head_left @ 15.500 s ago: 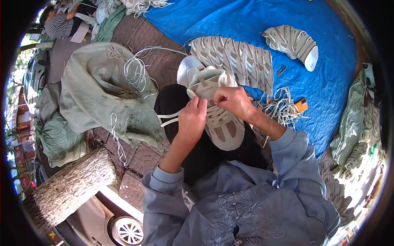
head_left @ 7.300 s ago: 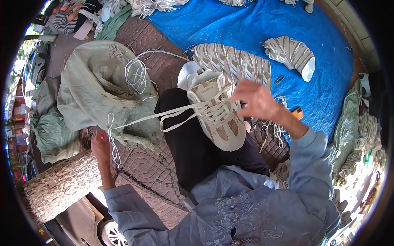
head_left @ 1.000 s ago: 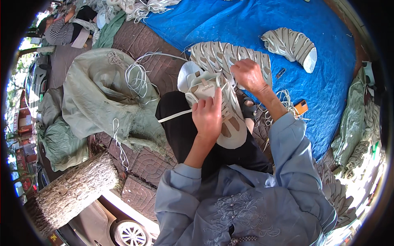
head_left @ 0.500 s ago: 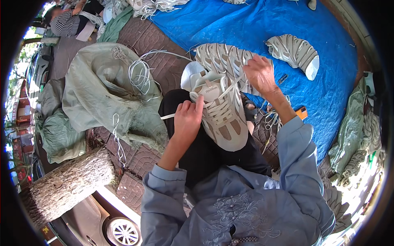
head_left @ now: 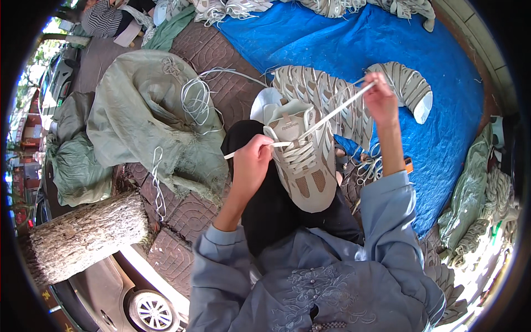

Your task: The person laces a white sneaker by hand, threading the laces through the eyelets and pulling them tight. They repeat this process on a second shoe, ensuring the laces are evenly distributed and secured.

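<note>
A white and tan sneaker [head_left: 310, 185] rests on my lap, toe toward me, its lower rows crossed with white lace. My left hand [head_left: 253, 161] is closed at the left of the tongue, pinching one end of the shoelace; a short tail sticks out past it. From the upper eyelets the other lace length [head_left: 340, 109] runs taut up to the right. My right hand [head_left: 380, 99] pinches its end, raised over the blue tarp and slightly smeared by motion.
Rows of stacked shoe uppers [head_left: 343, 105] lie on the blue tarp [head_left: 442, 166] beyond my knees, with another curved stack [head_left: 406, 88] farther right. Loose white laces [head_left: 196, 102] lie over a grey-green sack [head_left: 144, 110] at left. A tree trunk [head_left: 88, 235] stands lower left.
My right hand has moved outward to the right, drawing its lace out longer and taut. My left hand has shifted slightly down from the tongue. The whole view has tilted a little.
</note>
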A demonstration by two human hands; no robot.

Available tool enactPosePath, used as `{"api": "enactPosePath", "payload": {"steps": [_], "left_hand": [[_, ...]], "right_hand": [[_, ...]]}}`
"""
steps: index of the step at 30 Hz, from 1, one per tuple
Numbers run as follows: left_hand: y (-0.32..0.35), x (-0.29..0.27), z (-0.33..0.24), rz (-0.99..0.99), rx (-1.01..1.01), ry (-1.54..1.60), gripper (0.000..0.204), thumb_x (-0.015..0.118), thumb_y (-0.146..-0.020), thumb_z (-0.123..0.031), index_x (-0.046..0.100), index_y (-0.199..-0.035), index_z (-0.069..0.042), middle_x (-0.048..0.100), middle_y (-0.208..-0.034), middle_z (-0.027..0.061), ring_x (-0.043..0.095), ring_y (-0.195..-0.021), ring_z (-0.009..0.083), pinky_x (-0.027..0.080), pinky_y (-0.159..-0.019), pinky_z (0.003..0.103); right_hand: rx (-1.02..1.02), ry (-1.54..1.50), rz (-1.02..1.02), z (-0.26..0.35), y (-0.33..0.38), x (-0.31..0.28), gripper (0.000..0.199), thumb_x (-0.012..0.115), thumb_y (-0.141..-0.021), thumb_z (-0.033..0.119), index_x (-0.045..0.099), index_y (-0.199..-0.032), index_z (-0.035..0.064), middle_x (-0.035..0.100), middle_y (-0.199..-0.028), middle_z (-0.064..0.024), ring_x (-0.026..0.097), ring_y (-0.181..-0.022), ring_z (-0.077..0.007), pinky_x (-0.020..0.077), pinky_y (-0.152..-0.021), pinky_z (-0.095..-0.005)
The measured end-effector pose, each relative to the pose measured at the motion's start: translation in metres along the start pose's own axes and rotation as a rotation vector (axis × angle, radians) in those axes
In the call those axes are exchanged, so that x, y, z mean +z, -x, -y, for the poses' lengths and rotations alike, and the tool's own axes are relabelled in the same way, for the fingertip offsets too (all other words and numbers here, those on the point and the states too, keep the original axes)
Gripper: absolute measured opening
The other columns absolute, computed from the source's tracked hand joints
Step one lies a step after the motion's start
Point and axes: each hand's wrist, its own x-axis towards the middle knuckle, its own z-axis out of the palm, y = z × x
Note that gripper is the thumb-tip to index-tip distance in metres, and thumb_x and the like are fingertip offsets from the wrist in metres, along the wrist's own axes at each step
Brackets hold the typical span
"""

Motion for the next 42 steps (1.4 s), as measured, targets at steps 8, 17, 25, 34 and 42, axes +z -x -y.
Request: {"api": "enactPosePath", "payload": {"steps": [8,17,25,34,42], "left_hand": [[-0.016,-0.047,0.026,-0.228,-0.073,1.512,0.018,0.049,-0.085,-0.004,0.046,-0.102,0.002,0.052,-0.088,0.0103,0.051,-0.087,0.0179,0.042,-0.085,0.031],[0.042,-0.152,0.137,-0.491,-0.196,1.259,0.044,0.049,-0.08,0.006,0.034,-0.121,0.008,0.049,-0.093,0.0107,0.048,-0.076,0.0149,0.043,-0.066,0.025],[0.03,-0.244,0.23,-0.748,-0.177,1.316,0.023,0.05,-0.084,0.0,0.045,-0.104,0.011,0.05,-0.084,0.0118,0.05,-0.075,0.0188,0.048,-0.069,0.027],[0.105,-0.456,0.32,-1.161,-0.18,0.967,0.023,0.041,-0.089,-0.004,0.043,-0.108,0.008,0.052,-0.1,0.0188,0.054,-0.09,0.0267,0.049,-0.082,0.036],[0.05,-0.421,0.292,-0.96,-0.193,0.788,0.025,0.045,-0.086,-0.005,0.048,-0.108,0.005,0.054,-0.098,0.0147,0.055,-0.092,0.0234,0.049,-0.078,0.036]], "right_hand": [[-0.059,0.434,-0.006,0.005,-0.014,-0.018,0.019,0.054,-0.076,0.001,0.058,-0.094,-0.0018,0.059,-0.092,-0.0105,0.056,-0.088,-0.0183,0.0444,-0.077,-0.0275],[0.137,1.195,0.093,-0.067,0.06,0.058,0.018,0.057,-0.072,0.004,0.065,-0.087,-0.0019,0.063,-0.082,-0.007,0.056,-0.078,-0.0125,0.0425,-0.073,-0.0239],[0.029,0.379,-0.032,0.031,0.014,-0.039,0.022,0.051,-0.08,0.015,0.055,-0.094,-0.0025,0.058,-0.087,-0.0088,0.055,-0.081,-0.0174,0.0437,-0.073,-0.0273],[-0.157,0.213,0.033,0.274,-0.014,-0.134,0.017,0.049,-0.087,0.01,0.052,-0.097,-0.0027,0.054,-0.089,-0.0105,0.05,-0.078,-0.0185,0.0425,-0.073,-0.0297],[-0.197,0.442,-0.008,0.387,0.011,-0.207,0.02,0.051,-0.084,0.006,0.052,-0.101,-0.0055,0.055,-0.09,-0.01,0.051,-0.078,-0.0178,0.0445,-0.071,-0.0285]]}}
